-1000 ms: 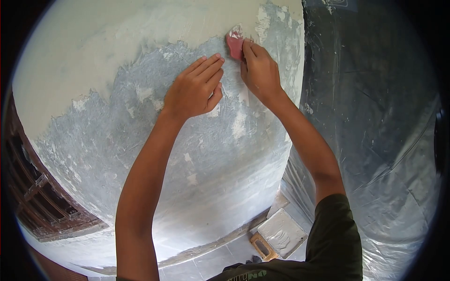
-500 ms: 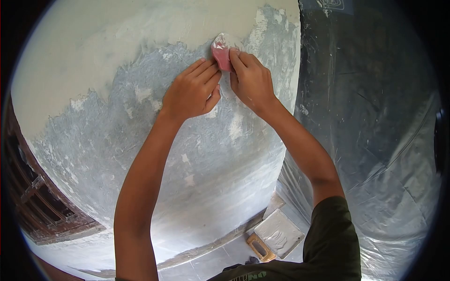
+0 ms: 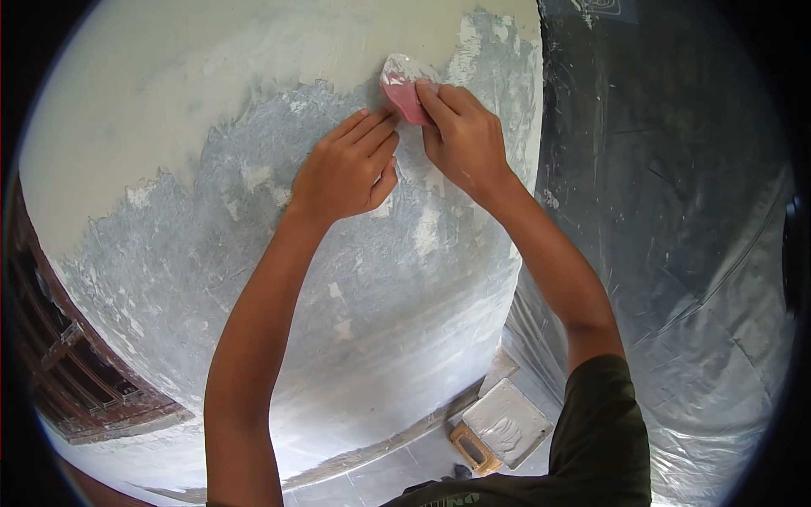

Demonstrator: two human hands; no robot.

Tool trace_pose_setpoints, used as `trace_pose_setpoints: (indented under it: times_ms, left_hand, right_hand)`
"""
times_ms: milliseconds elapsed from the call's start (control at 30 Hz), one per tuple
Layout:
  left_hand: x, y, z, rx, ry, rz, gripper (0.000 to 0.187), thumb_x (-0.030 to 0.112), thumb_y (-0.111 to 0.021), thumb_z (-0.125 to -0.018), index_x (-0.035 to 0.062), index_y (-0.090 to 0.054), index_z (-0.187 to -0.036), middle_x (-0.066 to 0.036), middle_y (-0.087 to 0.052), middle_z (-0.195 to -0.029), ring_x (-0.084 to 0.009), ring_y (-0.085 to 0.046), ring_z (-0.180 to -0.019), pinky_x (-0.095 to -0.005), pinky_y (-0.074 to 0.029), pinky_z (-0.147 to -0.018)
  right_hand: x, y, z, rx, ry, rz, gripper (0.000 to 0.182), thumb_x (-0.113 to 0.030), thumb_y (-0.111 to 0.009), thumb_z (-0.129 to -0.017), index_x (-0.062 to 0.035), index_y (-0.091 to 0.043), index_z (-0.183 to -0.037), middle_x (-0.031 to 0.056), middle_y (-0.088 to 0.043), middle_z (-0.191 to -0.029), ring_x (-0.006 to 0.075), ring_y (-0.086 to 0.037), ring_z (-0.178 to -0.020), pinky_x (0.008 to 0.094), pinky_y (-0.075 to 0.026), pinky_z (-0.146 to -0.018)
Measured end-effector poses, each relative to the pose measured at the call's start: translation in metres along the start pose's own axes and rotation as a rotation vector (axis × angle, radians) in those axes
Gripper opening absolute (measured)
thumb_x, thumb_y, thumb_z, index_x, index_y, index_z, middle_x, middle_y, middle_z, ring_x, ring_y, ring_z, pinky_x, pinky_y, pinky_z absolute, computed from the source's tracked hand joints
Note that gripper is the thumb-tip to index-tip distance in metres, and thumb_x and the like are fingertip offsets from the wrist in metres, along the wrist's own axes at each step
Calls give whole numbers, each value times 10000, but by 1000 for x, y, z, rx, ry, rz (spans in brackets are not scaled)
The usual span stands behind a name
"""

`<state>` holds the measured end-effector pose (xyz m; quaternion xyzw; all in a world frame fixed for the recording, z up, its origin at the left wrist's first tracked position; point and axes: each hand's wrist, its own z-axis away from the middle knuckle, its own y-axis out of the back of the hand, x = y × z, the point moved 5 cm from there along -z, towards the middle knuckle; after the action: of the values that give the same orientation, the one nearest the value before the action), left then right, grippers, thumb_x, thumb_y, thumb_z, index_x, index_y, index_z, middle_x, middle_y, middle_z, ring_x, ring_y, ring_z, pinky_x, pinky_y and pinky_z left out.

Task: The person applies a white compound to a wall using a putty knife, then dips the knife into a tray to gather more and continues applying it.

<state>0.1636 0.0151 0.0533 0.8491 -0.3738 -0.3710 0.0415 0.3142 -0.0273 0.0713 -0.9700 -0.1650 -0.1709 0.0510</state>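
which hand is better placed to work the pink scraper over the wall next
Probably the right hand: it grips the pink scraper, close to the pale coating higher up. The left hand is outstretched beside the scraper, and no tool shows in it.

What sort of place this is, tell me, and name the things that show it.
Probably a building under renovation or finishing: a wall only partly covered in a pale coat, plastic sheeting beside it, and a pink scraper smeared with white.
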Motion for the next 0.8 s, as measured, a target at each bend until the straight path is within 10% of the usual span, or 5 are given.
trace_pose_setpoints:
  times_ms: [200,800]
  left_hand:
    - [0,-3,1,31,-29,-19,275,63,-587,-852,-44,-723,-1066,-165,-676,-1306,-284,-599,-1301,-448,-457,-1122]
    - [2,1,0,40,-40,-19,277,59,-591,-837,-36,-726,-1060,-158,-685,-1290,-281,-607,-1291,-447,-465,-1114]
  right_hand:
    - [86,-9,-46,70,-106,205,379,2,-678,-816,-16,-671,-1195,121,-628,-874,327,-654,-804,421,-552,-703]
    - [11,-21,7,-12,-132,90,233,4,-638,-813,1,-644,-1045,122,-641,-882,325,-675,-838,427,-573,-661]
